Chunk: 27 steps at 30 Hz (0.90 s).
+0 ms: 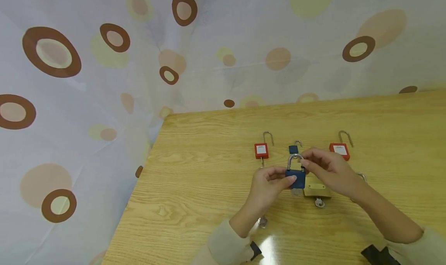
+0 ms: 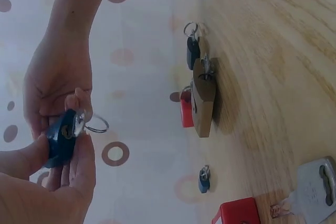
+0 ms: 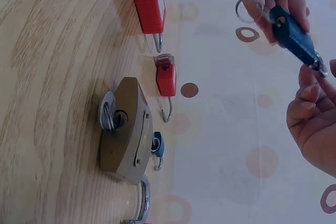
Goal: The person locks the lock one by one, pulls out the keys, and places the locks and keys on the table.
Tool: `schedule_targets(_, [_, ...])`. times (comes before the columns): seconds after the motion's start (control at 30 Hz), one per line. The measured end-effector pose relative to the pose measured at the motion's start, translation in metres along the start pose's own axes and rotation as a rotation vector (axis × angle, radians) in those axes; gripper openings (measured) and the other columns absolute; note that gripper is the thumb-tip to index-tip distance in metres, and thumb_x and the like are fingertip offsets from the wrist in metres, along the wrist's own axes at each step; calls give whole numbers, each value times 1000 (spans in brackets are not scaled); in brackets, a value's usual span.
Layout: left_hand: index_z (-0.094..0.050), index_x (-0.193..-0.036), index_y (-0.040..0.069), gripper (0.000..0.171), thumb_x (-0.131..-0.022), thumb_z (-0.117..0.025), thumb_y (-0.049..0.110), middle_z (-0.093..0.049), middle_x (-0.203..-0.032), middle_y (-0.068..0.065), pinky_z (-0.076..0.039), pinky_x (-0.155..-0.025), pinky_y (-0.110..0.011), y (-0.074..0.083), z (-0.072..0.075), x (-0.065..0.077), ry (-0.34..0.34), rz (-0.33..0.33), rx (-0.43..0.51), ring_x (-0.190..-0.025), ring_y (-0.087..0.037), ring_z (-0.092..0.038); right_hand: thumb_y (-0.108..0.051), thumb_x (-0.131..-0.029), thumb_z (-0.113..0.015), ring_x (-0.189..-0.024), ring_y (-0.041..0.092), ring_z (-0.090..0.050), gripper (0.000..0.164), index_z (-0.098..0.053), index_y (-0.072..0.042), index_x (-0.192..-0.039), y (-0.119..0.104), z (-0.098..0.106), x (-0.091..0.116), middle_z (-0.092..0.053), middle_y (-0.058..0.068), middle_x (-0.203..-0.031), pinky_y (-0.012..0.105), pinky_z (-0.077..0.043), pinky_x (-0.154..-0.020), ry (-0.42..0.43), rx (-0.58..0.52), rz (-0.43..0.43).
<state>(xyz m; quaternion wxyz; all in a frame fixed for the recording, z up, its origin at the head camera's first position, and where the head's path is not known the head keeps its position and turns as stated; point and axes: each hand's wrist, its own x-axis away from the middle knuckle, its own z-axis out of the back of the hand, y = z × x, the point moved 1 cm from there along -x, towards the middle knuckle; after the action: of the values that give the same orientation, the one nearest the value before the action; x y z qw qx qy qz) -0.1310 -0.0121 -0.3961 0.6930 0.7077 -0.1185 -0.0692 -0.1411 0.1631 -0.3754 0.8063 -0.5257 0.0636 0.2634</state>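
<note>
While your left hand (image 1: 267,184) is pinching the larger blue padlock (image 1: 299,181) between its curled fingers and a thumb laid across the front, your right hand (image 1: 331,170), at the padlock's three o'clock, is gripping the shackle (image 1: 295,155) with thumb and bent fingers. You are holding this padlock up off the wooden table (image 1: 195,160), toward four o'clock in the head view, and a key (image 2: 79,123) is sticking out of its underside. Around it in the head view, a small blue padlock (image 1: 294,149) is lying at twelve o'clock, one red padlock (image 1: 261,151) at ten, another red padlock (image 1: 340,151) at two, and a brass padlock (image 1: 318,191) at four.
</note>
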Motion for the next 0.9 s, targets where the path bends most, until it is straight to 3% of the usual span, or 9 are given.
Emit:
schedule_targets(0.13, [-65, -102, -10, 24, -82, -68, 4, -67, -98, -21, -55, -71, -23, -4, 0, 1, 60, -14, -18, -82, -12, -67, -4, -93, -53, -52, 5, -44, 10, -61, -6, -98, -6, -4, -4, -53, -8, -69, 20, -39, -45, 73, 110, 5])
schedule_targets(0.23, [-65, -101, -10, 23, -82, -68, 3, -67, -97, -22, -55, -71, -23, -5, 0, 0, 67, -21, -9, -82, -13, -67, -6, -92, -55, -49, 5, -42, 9, -64, -6, -95, -9, -4, -9, -55, -6, -68, 20, -37, -44, 103, 154, 23])
schedule_targets(0.43, [-65, -100, -11, 22, -81, -68, 0, -66, -98, -27, -55, -70, -22, -4, -2, 2, 49, -29, 18, -86, -27, -68, -6, -90, -59, -48, 3, -38, 8, -66, -8, -87, -10, -2, -13, -56, -6, -66, 20, -35, -43, 86, 180, 33])
schedule_targets(0.57, [-66, -100, -11, 22, -81, -68, 1, -66, -98, -26, -55, -69, -22, -4, -3, 4, 50, -24, 8, -86, -29, -68, -5, -89, -60, -46, 3, -37, 9, -66, -11, -84, -9, -1, -12, -54, -8, -64, 19, -33, -41, 70, 165, 46])
schedule_targets(0.9, [-68, -97, -8, 21, -80, -71, 5, -70, -91, -20, -54, -66, -19, -10, -6, 8, 116, 0, -32, -73, -6, -66, -3, -86, -62, -49, 0, -36, 13, -63, -14, -79, -8, -6, -7, -49, -8, -62, 18, -33, -43, 61, 193, 62])
